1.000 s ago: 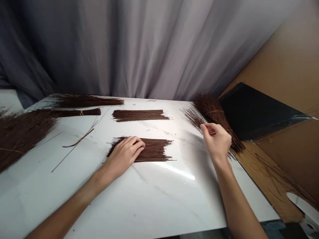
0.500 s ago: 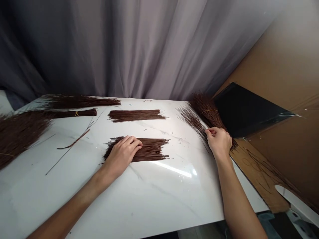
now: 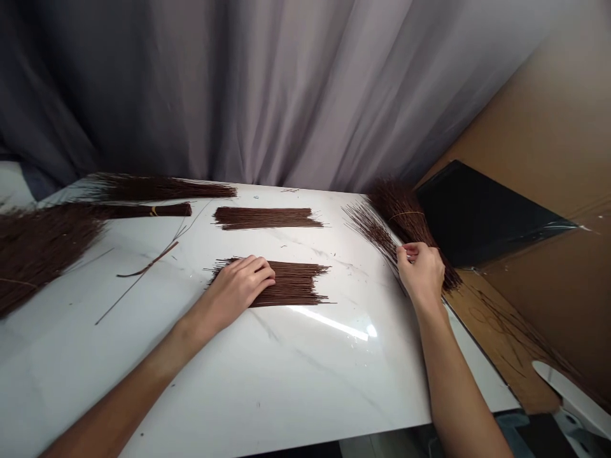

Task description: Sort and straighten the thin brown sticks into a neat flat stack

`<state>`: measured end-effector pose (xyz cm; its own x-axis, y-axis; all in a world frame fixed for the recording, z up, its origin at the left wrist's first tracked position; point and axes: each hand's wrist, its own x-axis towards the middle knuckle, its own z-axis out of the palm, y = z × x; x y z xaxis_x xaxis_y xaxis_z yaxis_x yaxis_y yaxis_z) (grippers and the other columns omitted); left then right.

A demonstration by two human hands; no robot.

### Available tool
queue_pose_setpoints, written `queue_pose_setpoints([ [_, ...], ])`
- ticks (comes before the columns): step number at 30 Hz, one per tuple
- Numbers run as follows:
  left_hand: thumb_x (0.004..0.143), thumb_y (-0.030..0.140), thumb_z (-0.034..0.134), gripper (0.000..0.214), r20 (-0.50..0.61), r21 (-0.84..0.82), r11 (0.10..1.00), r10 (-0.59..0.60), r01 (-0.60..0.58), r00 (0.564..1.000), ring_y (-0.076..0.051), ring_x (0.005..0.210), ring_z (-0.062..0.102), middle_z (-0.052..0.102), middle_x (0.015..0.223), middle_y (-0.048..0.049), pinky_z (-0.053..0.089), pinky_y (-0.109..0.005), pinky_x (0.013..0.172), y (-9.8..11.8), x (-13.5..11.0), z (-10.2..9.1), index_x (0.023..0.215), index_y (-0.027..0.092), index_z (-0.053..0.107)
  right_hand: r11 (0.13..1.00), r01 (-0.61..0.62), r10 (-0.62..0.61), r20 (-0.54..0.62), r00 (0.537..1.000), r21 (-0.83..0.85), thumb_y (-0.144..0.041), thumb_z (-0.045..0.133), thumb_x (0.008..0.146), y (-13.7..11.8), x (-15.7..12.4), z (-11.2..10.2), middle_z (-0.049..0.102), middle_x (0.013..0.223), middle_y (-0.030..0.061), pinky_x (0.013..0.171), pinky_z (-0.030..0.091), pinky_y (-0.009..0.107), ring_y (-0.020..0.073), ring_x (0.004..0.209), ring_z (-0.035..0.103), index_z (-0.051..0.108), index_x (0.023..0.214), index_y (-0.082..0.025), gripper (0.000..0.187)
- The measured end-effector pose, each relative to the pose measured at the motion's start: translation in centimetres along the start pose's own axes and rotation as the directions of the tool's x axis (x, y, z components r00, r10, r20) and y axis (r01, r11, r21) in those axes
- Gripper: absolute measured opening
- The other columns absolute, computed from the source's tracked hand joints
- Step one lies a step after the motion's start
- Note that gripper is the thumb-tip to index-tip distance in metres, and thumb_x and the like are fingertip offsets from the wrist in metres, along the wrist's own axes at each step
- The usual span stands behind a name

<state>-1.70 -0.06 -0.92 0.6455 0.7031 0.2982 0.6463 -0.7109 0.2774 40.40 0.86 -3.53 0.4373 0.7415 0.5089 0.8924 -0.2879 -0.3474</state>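
Observation:
My left hand (image 3: 241, 284) rests on a flat layer of thin brown twigs (image 3: 298, 284) in the middle of the white table, its fingers curled together over them. The thumb is hidden, so how firmly it grips is unclear. At the right, my right hand (image 3: 422, 270) pinches with thumb and forefinger by the lower end of a loose spread of twigs (image 3: 375, 230). How many twigs it has between the fingertips cannot be made out. Just beyond it lies a thicker twig bundle (image 3: 403, 207), bound with a thin yellowish tie.
Behind the middle layer lies a second flat row of twigs (image 3: 267, 217). More bundles lie at the left: a bushy one (image 3: 42, 254), a tied one (image 3: 174, 210) and a long one (image 3: 167, 187). Stray twigs (image 3: 147, 267) cross nearby. Cardboard (image 3: 529, 375) borders the right side.
The view has shifted slightly, moving most things a little to the right in the picture. My left hand stays on the middle layer, and my right hand remains pinched by the loose twigs.

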Motion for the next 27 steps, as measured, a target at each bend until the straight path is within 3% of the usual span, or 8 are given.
queue_pose_setpoints([
  [4,0.106,0.015,0.045,0.022,0.01,0.133,0.988,0.081,-0.082,0.997,-0.021,0.087,0.061,0.065,0.098,-0.0039,0.047,-0.037,0.08,0.2,0.1,0.3,0.097,0.016,0.065,0.999,-0.037,0.037,0.002,0.999,0.032,-0.038,0.054,0.088,-1.0,-0.3,-0.4,0.064,0.089,0.0098,0.081,0.043,0.04,0.0257,0.085,0.059,0.065,0.091,-0.019,0.022],
  [9,0.106,0.009,0.036,0.032,0.018,0.264,0.953,0.152,-0.151,0.988,-0.022,0.083,0.06,0.063,0.091,-0.0065,0.047,-0.038,0.077,0.2,0.4,1.5,0.09,0.015,0.064,0.995,0.02,-0.017,-0.032,0.999,0.096,-0.036,0.054,0.087,-1.8,-0.4,-0.3,0.061,0.082,0.0075,0.082,0.043,0.04,0.0243,0.082,0.057,0.063,0.086,-0.019,0.02],
  [14,0.106,0.01,0.034,0.033,-0.081,0.179,0.978,0.125,-0.109,0.989,-0.022,0.078,0.058,0.058,0.084,-0.0048,0.046,-0.036,0.074,0.1,0.2,2.1,0.087,0.018,0.059,0.984,0.115,-0.11,-0.046,0.993,0.135,-0.032,0.051,0.09,-3.4,-1.2,-0.1,0.06,0.086,0.0083,0.084,0.045,0.039,0.0232,0.082,0.058,0.062,0.088,-0.019,0.018],
  [18,0.106,0.008,0.033,0.028,-0.078,0.147,0.985,0.102,-0.089,0.992,-0.021,0.077,0.057,0.057,0.086,-0.0043,0.045,-0.036,0.073,0.4,0.1,1.5,0.091,0.018,0.055,0.947,0.215,-0.236,0.06,0.97,0.238,-0.031,0.047,0.096,-7.3,-2.4,0.6,0.061,0.093,0.0101,0.077,0.047,0.037,0.0234,0.083,0.058,0.061,0.094,-0.019,0.019],
  [20,0.106,0.007,0.032,0.027,-0.073,0.163,0.984,0.082,-0.069,0.994,-0.021,0.075,0.057,0.056,0.086,-0.004,0.045,-0.035,0.072,0.6,0.2,1.0,0.092,0.018,0.052,0.901,0.299,-0.355,0.138,0.925,0.315,-0.031,0.047,0.098,-10.0,-2.6,1.4,0.061,0.097,0.0106,0.076,0.047,0.036,0.024,0.087,0.058,0.06,0.097,-0.02,0.018],
  [22,0.107,0.008,0.03,0.026,-0.085,0.158,0.986,0.064,-0.05,0.994,-0.019,0.072,0.056,0.055,0.086,-0.003,0.044,-0.034,0.069,0.9,0.2,0.6,0.092,0.019,0.049,0.835,0.402,-0.493,0.187,0.85,0.377,-0.028,0.048,0.099,-12.8,-2.3,2.5,0.061,0.098,0.0101,0.079,0.046,0.036,0.0244,0.09,0.057,0.061,0.098,-0.02,0.015],
  [25,0.109,0.011,0.03,0.022,-0.147,0.105,0.993,0.064,-0.049,0.987,-0.017,0.068,0.057,0.055,0.087,-0.0013,0.043,-0.033,0.066,0.9,0.2,0.0,0.096,0.02,0.047,0.698,0.529,-0.688,0.249,0.682,0.483,-0.022,0.051,0.098,-16.5,-0.8,4.8,0.061,0.105,0.0106,0.088,0.044,0.038,0.0248,0.098,0.056,0.062,0.103,-0.02,0.012],
  [27,0.11,0.015,0.031,0.018,-0.222,0.086,0.995,0.065,-0.047,0.973,-0.016,0.067,0.058,0.057,0.087,-0.0006,0.042,-0.032,0.064,0.8,0.2,-0.3,0.101,0.02,0.046,0.641,0.563,-0.75,0.272,0.603,0.522,-0.019,0.058,0.095,-18.3,0.5,6.5,0.062,0.109,0.0091,0.092,0.043,0.037,0.0242,0.102,0.055,0.064,0.105,-0.021,0.012],
])
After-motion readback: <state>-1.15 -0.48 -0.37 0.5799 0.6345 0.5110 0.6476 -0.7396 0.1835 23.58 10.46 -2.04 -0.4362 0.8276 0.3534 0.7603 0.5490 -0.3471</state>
